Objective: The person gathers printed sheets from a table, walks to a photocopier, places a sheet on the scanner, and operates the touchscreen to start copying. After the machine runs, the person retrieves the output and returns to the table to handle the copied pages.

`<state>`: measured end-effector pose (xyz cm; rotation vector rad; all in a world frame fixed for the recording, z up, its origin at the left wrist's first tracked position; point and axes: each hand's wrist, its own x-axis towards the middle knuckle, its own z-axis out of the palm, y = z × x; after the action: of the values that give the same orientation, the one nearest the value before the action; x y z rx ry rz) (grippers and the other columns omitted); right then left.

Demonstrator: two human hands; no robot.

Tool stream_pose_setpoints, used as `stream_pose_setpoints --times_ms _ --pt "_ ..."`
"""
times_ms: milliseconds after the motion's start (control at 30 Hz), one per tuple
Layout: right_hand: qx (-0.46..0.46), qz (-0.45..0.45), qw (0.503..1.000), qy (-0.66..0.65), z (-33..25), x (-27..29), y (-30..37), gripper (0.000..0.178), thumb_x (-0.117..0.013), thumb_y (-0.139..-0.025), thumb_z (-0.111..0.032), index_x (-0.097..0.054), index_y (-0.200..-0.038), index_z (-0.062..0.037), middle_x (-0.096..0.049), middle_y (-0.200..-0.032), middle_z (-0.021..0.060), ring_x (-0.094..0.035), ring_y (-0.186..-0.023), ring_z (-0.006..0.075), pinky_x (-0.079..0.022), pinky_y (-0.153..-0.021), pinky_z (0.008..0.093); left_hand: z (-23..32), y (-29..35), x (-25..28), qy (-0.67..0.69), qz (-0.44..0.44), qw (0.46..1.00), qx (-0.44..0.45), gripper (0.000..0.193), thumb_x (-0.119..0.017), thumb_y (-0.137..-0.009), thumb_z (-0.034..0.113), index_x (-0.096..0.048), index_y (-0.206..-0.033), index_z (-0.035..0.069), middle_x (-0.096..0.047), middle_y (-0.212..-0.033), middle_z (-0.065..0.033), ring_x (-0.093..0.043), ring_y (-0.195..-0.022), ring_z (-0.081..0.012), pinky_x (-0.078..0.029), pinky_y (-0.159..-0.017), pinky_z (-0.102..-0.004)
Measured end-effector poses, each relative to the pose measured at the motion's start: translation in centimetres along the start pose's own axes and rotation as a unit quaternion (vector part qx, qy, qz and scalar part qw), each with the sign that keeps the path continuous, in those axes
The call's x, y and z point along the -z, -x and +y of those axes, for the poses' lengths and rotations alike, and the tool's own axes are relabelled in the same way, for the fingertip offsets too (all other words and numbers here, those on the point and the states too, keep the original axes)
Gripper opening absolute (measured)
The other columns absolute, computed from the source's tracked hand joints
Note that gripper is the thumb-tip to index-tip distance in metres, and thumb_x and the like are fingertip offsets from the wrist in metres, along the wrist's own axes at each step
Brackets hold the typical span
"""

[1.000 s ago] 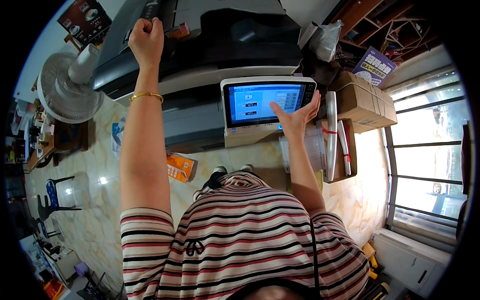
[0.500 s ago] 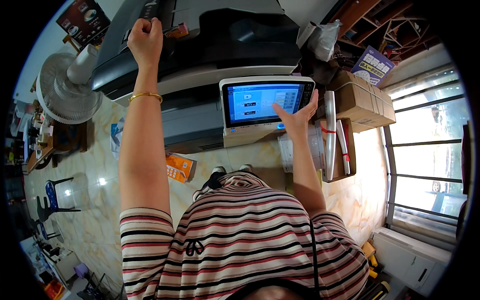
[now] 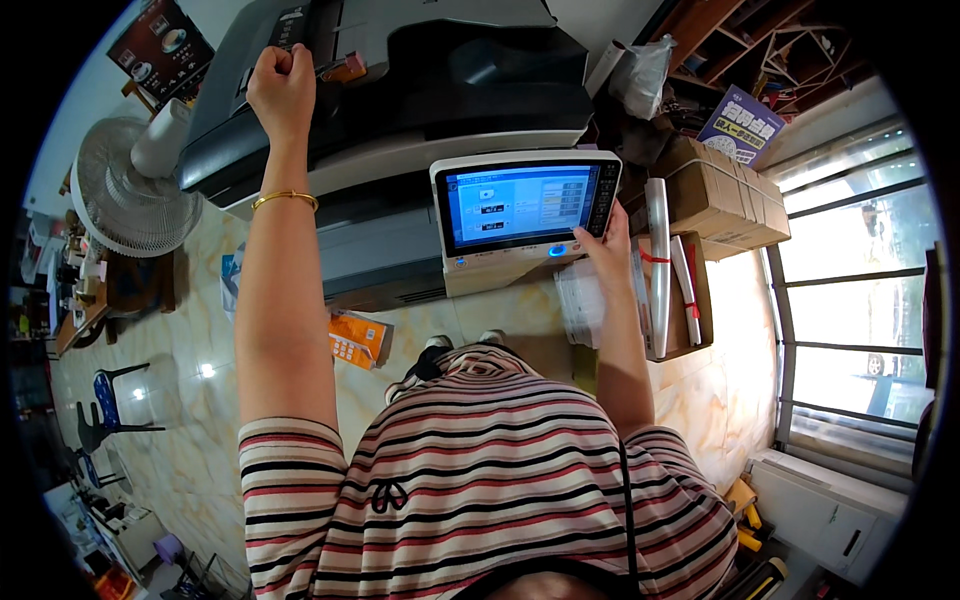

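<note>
- The screen sticks out at the front of the big printer, in front of the person. It is lit up blue.
- The right hand is at the screen's lower right corner. Its thumb is bent over the front rim, and its other fingers are by the right side. I cannot tell if they pinch the corner or just rest there.
- The left hand has its fingers curled up in a fist at the top left of the printer. I cannot tell if something is inside the fist.
- The work in hand looks like using the screen. A good way is to poke with one fingertip, softly, right in the middle of the spot.
- The thumb is close to the low rim, where the blue light glows. It is best to hold it off the rim, so it does not push a button by mistake.
- The left arm should stay loose and not lean hard on the printer.
- On the right, an open box has long white rolls standing in it, with red ties.
- Behind it, a brown carton is tied with string. What is in it does not show.
- A see-through bag is further back. I cannot tell what it holds.
</note>
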<state>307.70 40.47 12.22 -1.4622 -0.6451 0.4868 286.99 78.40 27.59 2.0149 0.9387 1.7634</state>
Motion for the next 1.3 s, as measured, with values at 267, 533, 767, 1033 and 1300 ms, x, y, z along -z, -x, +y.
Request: stream_pose_setpoints --times_ms 267,533,767,1033,1300 --pt "0.002 -0.014 1.000 0.013 -0.5 -0.2 0.4 0.076 -0.060 -0.070 0.005 -0.026 -0.137 -0.0043 -0.044 -0.121 0.0079 -0.052 -0.102 0.0159 -0.049 -0.079 0.0274 -0.4 -0.1 0.2 -0.020 0.004 1.000 -0.021 0.032 -0.064 -0.078 0.021 -0.046 -0.060 0.002 -0.050 -0.051 -0.0076 -0.047 -0.047 -0.0212 -0.043 -0.053 -0.0323" --pt "-0.007 -0.036 0.999 0.017 -0.7 -0.6 1.2 0.087 -0.055 -0.067 0.008 -0.018 -0.144 -0.0067 -0.036 -0.137 0.0072 -0.041 -0.121 0.0174 -0.037 -0.098 0.0308 -0.4 -0.1 0.2 -0.014 0.002 1.000 -0.025 0.031 -0.064 -0.078 0.021 -0.047 -0.060 0.002 -0.050 -0.051 -0.0078 -0.048 -0.047 -0.0220 -0.043 -0.053 -0.0321" --pt "0.017 -0.029 0.999 0.004 -0.1 -0.4 0.9 0.078 -0.057 -0.073 0.002 -0.022 -0.142 -0.0073 -0.044 -0.127 0.0056 -0.047 -0.108 0.0148 -0.043 -0.087 0.0275 -0.2 0.1 0.0 0.004 0.015 1.000 -0.022 0.037 -0.064 -0.081 0.020 -0.039 -0.061 0.002 -0.038 -0.052 -0.0038 -0.035 -0.052 -0.0124 -0.035 -0.051 -0.0288" --pt "0.006 -0.015 1.000 -0.025 -0.3 -0.8 0.8 0.064 -0.064 -0.079 -0.002 -0.029 -0.134 -0.0022 -0.051 -0.114 0.0067 -0.052 -0.098 0.0120 -0.046 -0.081 0.0252 -0.1 0.0 0.2 -0.001 0.014 1.000 -0.022 0.038 -0.065 -0.081 0.020 -0.039 -0.060 0.002 -0.039 -0.052 -0.0034 -0.035 -0.052 -0.0124 -0.035 -0.050 -0.0290" --pt "0.003 0.002 1.000 -0.021 0.0 -0.9 0.8 0.066 -0.063 -0.075 0.002 -0.030 -0.133 -0.0014 -0.048 -0.118 0.0073 -0.049 -0.106 0.0145 -0.041 -0.091 0.0286 0.0 0.1 0.0 -0.007 0.011 1.000 -0.014 0.036 -0.064 -0.080 0.021 -0.042 -0.060 0.001 -0.041 -0.052 -0.0045 -0.037 -0.051 -0.0132 -0.036 -0.051 -0.0289"
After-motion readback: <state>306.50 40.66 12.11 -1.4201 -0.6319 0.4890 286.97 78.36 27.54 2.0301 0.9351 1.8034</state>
